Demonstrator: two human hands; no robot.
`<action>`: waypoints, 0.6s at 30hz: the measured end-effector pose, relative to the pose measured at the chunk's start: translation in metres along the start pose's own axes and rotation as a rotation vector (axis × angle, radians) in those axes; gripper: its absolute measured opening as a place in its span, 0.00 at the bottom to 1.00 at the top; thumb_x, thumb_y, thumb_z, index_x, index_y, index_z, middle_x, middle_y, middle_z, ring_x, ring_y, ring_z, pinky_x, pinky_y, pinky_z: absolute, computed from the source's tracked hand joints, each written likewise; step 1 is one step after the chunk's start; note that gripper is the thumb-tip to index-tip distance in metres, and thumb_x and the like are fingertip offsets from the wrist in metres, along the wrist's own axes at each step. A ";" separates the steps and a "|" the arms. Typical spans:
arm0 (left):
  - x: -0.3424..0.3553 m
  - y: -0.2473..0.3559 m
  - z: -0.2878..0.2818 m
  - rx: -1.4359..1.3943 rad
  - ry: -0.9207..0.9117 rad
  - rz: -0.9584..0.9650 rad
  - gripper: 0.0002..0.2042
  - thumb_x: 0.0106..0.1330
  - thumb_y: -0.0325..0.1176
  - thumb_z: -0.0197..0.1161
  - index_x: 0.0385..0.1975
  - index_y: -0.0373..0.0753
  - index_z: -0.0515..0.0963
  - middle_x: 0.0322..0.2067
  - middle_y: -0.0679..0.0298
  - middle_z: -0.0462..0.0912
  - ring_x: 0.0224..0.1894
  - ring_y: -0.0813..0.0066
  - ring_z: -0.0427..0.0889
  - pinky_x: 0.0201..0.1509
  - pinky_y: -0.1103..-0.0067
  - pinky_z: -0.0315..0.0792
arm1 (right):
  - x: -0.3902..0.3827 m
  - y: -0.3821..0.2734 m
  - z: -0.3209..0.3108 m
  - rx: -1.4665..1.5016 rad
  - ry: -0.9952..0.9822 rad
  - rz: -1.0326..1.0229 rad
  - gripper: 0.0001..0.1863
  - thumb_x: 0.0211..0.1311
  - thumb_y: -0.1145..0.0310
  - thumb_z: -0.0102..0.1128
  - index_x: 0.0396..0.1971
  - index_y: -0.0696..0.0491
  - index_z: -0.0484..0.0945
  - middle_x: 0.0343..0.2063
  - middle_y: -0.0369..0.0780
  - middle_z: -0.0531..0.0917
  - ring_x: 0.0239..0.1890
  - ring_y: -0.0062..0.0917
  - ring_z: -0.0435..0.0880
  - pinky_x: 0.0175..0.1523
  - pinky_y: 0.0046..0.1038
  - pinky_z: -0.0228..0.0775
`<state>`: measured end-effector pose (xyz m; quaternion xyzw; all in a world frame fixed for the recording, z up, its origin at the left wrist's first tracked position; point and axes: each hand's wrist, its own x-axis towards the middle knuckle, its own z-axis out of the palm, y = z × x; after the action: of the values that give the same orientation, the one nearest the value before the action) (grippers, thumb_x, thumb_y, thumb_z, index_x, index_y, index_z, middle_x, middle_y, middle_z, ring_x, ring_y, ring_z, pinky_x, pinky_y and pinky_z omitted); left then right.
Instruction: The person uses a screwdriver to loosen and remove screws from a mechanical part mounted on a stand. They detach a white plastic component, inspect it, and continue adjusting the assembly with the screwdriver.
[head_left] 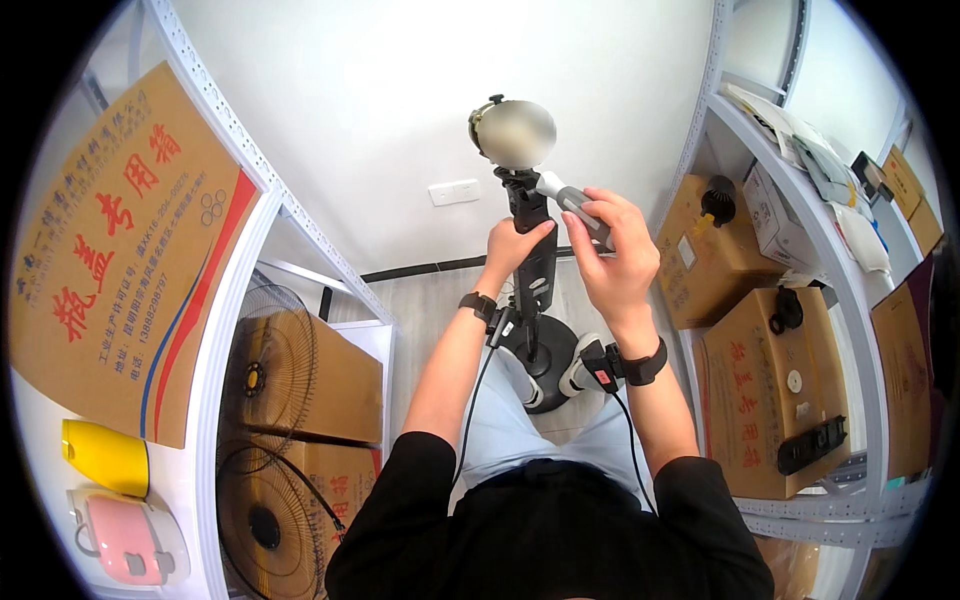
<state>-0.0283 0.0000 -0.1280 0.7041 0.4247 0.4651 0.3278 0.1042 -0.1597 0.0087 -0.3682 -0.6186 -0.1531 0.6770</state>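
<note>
Before me stands a black pedestal fan stand [538, 275] with a round black base [550, 350] on the floor between my shoes. My left hand [512, 246] is wrapped round its upper column, the thumb lying across the front. At the top is a roundish head [515, 133] without blades or cage, its face blurred. In my right hand [622, 245] is a grey handheld cylindrical tool [580, 208] with a white tapered end; its exact kind is unclear. That white end points up-left, close to the column just below the head; I cannot tell if it touches.
Wire fan grilles [265, 380] lean against cardboard boxes at the left shelf. A pink and white appliance [130, 540] and a yellow container [105, 457] sit on that shelf. Boxes [770, 390] with black parts stand on the right. A wall socket [454, 193] is behind the stand. Cables run from both wrists.
</note>
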 end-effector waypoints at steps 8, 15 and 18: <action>0.002 -0.003 -0.001 0.036 0.022 0.002 0.26 0.57 0.59 0.69 0.24 0.36 0.84 0.19 0.58 0.83 0.25 0.63 0.84 0.32 0.70 0.74 | 0.000 0.006 0.017 -0.139 -0.006 -0.137 0.13 0.50 0.75 0.77 0.35 0.55 0.81 0.39 0.44 0.87 0.34 0.31 0.87 0.34 0.26 0.80; 0.003 -0.005 0.000 0.072 0.046 -0.024 0.26 0.55 0.60 0.70 0.27 0.37 0.85 0.23 0.54 0.83 0.29 0.55 0.85 0.34 0.67 0.75 | -0.002 0.016 0.022 -0.070 0.048 -0.021 0.15 0.51 0.74 0.78 0.36 0.57 0.81 0.39 0.46 0.87 0.36 0.32 0.88 0.36 0.26 0.81; 0.004 -0.004 -0.001 0.125 0.052 -0.012 0.24 0.54 0.59 0.71 0.27 0.39 0.86 0.23 0.53 0.83 0.29 0.54 0.84 0.35 0.66 0.75 | 0.003 0.015 0.021 -0.101 -0.004 -0.055 0.15 0.50 0.74 0.78 0.37 0.56 0.80 0.40 0.45 0.87 0.35 0.32 0.88 0.36 0.26 0.81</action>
<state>-0.0291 0.0054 -0.1294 0.7083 0.4656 0.4539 0.2749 0.0990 -0.1345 0.0060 -0.3852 -0.6212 -0.2021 0.6519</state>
